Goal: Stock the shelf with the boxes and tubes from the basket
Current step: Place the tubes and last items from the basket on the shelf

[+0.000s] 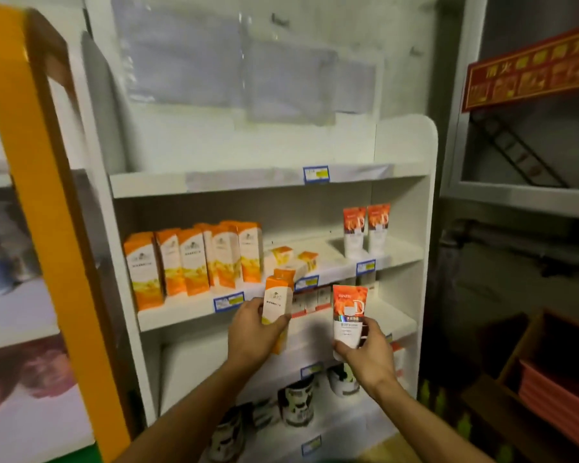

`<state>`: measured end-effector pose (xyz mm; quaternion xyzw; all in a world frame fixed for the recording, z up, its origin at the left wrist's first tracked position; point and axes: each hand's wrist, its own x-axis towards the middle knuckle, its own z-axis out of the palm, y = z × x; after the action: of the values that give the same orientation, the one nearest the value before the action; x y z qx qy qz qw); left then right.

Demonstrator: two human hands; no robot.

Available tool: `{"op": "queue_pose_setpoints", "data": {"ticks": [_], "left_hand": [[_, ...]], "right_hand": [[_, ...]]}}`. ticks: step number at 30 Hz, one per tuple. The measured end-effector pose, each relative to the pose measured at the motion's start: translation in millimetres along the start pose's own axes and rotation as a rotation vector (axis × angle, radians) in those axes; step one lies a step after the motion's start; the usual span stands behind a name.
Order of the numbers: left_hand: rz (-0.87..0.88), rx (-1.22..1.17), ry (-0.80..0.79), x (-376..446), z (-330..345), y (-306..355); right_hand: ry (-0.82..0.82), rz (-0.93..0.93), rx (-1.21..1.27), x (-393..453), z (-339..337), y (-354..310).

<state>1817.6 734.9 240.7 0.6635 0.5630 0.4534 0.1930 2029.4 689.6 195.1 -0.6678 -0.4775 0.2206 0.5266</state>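
Note:
My left hand [253, 332] grips an orange-and-white box [278, 300], held upright just below the front edge of the white shelf [188, 309]. My right hand [368, 355] holds an orange-and-white tube [348, 315] upright beside it. On the shelf stands a row of several matching boxes [194, 259] at the left. A few small orange boxes [293, 257] lie in the middle. Two matching tubes [366, 228] stand at the right. The basket is out of view.
An orange-edged rack [47, 195] stands close at the left. Lower shelves hold small red-and-white boxes [311, 300] and dark cans [298, 402]. A red sign [532, 68] and a grey cabinet are at the right, with a wooden crate [549, 379] below.

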Motion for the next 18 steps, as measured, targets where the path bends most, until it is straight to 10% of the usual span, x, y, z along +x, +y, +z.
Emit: {"op": "queue_pose_setpoints", "data": {"ticks": [18], "left_hand": [[0.008,-0.057,0.07,97,19,59]], "right_hand": [[-0.029,-0.087,-0.094,122,21,-102]]}}
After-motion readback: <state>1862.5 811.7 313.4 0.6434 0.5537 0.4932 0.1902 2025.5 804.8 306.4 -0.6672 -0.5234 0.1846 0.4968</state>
